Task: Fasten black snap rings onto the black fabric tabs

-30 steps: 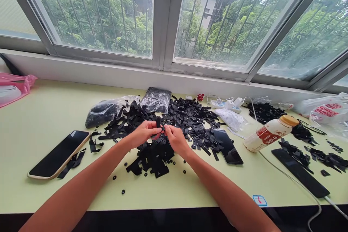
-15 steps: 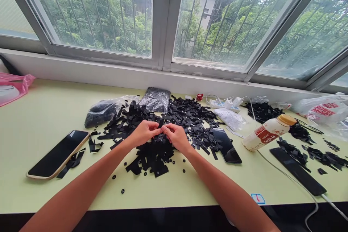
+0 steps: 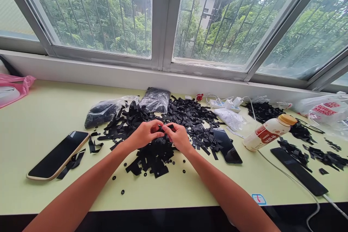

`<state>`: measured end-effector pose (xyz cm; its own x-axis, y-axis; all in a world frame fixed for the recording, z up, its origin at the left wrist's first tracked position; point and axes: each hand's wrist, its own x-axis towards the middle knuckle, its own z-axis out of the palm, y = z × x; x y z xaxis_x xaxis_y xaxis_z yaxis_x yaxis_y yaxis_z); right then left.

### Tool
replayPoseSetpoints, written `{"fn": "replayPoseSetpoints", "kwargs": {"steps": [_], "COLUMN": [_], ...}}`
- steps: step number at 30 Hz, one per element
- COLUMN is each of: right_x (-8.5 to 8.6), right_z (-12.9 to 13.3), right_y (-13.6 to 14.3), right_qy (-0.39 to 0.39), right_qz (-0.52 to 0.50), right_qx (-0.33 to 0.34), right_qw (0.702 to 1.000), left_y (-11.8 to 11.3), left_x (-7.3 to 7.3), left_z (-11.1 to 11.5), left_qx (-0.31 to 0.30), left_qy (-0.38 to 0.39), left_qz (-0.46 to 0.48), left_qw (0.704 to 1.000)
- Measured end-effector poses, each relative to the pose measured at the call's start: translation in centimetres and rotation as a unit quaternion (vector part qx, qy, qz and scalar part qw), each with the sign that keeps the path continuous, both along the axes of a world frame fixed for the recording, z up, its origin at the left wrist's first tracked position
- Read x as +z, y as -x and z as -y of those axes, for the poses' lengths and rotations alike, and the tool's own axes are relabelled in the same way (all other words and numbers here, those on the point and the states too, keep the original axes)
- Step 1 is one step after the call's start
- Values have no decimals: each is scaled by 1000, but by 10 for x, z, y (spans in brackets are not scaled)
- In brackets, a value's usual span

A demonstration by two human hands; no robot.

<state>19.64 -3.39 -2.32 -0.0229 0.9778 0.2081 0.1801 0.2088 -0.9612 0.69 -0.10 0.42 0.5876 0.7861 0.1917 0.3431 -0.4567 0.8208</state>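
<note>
Over the middle of a heap of black fabric strips (image 3: 190,112), my two hands meet at the fingertips. My right hand (image 3: 178,138) pinches a short black fabric strip (image 3: 170,126) that juts out above its fingers. My left hand (image 3: 145,135) is closed, thumb and fingers curled toward the strip's near end. A small dark piece shows between its fingertips, too hidden to name. Below the hands lie more black strips (image 3: 157,168), some with a white letter on them. Small black round rings (image 3: 122,191) are scattered about the near table.
A phone (image 3: 58,156) lies left, another phone (image 3: 227,146) right of the heap. Two plastic bags of black pieces (image 3: 155,100) stand behind. A bottle (image 3: 269,133), a power strip (image 3: 224,105), a black slab (image 3: 299,171) with a white cable and more black strips occupy the right.
The black strip, upright between the fingertips before, now tilts over to the right in my right hand. My left thumb and index finger have parted a little.
</note>
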Motion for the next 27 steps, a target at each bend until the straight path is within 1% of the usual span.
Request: {"fn": "replayPoseSetpoints", "kwargs": {"steps": [3,5,7,9,10,11,13,15,16,19,22,27], "right_x": [-3,-3,0,5,7,8,9,7,6,3,3,4], "right_z": [-3,-3,-1,2,4,5,7,7,6,5,5,7], "right_y": [-1,-1,-1,-2,-3,-3,-3,-2,-2,0,0,2], "right_qy": [23,17,-37,-121,-158,-183,-203,-195,-185,-159,-157,-160], "right_qz": [-49,-43,-8,50,84,119,178,209,215,224,243,242], "right_qx": [0,-26,-103,-186,-198,-183,-104,-31,-13,-6,-9,41], "right_qw": [999,999,994,974,964,959,957,958,959,962,957,956], "left_y": [0,1,1,0,0,0,0,-1,-1,-2,-1,0], "left_x": [1,1,2,2,2,2,2,2,3,6,9,11], "left_z": [-1,-2,-2,-3,-3,-3,-2,-2,-2,0,1,1], "left_qx": [-10,-12,1,22,29,33,26,4,-9,-37,-52,-65], "left_qy": [28,47,56,64,71,79,100,123,135,165,178,208], "left_qz": [-10,-10,-7,-8,-8,-4,12,33,44,71,82,87], "left_qw": [1000,999,998,998,997,996,995,992,990,983,979,972]}}
